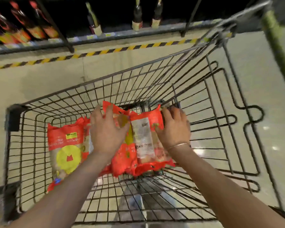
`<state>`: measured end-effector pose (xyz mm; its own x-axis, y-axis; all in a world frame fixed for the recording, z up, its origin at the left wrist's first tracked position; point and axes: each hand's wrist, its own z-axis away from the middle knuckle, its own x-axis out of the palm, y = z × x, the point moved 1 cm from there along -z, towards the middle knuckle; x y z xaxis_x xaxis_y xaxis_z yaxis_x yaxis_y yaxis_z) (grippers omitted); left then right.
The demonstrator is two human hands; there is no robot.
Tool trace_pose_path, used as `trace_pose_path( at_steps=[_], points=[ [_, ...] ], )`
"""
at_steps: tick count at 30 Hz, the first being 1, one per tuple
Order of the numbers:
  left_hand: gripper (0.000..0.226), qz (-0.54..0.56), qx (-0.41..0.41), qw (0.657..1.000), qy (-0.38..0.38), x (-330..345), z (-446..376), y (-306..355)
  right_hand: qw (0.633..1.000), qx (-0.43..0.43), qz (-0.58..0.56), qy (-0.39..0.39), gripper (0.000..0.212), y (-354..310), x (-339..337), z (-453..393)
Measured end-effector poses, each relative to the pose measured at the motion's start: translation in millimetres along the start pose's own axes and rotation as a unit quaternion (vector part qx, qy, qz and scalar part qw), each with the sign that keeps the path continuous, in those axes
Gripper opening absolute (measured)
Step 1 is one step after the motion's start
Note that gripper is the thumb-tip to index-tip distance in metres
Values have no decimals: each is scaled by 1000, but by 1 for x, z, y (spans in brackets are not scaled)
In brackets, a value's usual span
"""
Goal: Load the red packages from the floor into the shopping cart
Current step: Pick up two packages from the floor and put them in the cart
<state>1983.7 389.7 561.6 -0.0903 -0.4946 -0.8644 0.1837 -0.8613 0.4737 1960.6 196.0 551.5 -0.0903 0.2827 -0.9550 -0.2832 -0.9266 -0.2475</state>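
Note:
Both arms reach down into a black wire shopping cart point(15, 116). Several red packages lie in its basket. One red package with a yellow disc point(64, 150) lies flat at the left. A bunch of red packages point(143, 142) stands on edge in the middle. My left hand point(107, 130) presses on the bunch's left side with fingers spread. My right hand point(174, 127) curls around its right edge, a thin bracelet on the wrist. The bunch's lower parts are hidden behind one another.
A dark shelf point(105, 37) with bottles point(137, 15) runs along the top of the view. Yellow and black hazard tape point(105, 51) marks the pale floor in front of it. The cart's green handle point(276, 45) and folding seat flap point(234, 122) are at the right.

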Motion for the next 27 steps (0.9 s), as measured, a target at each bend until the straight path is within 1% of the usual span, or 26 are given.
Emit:
trace_pose_path(
  at_steps=[4, 7, 11, 14, 18, 21, 24, 27],
  points=[
    [73, -48, 119, 992, 19, -58, 3, 65, 990, -33, 71, 113, 70, -7, -80, 7],
    [73, -79, 207, 975, 16, -96, 10, 117, 979, -28, 82, 186, 68, -2, -140, 18],
    [75, -87, 294, 951, 30, -140, 27, 198, 955, 10, 93, 282, 60, 22, -224, 44],
    [74, -81, 369, 925, 49, -159, 51, 264, 932, 60, 102, 342, 62, 57, -282, 74],
    [72, -58, 464, 883, 47, -164, 103, 347, 900, 139, 126, 394, 63, 117, -342, 128],
    [71, -45, 534, 843, 46, -153, 155, 401, 866, 196, 157, 431, 63, 164, -376, 184],
    [70, -31, 583, 811, 28, -136, 217, 446, 841, 245, 181, 448, 62, 211, -399, 245],
    [70, -2, 635, 772, 6, -116, 285, 481, 813, 299, 191, 461, 60, 258, -412, 307]
  ],
)
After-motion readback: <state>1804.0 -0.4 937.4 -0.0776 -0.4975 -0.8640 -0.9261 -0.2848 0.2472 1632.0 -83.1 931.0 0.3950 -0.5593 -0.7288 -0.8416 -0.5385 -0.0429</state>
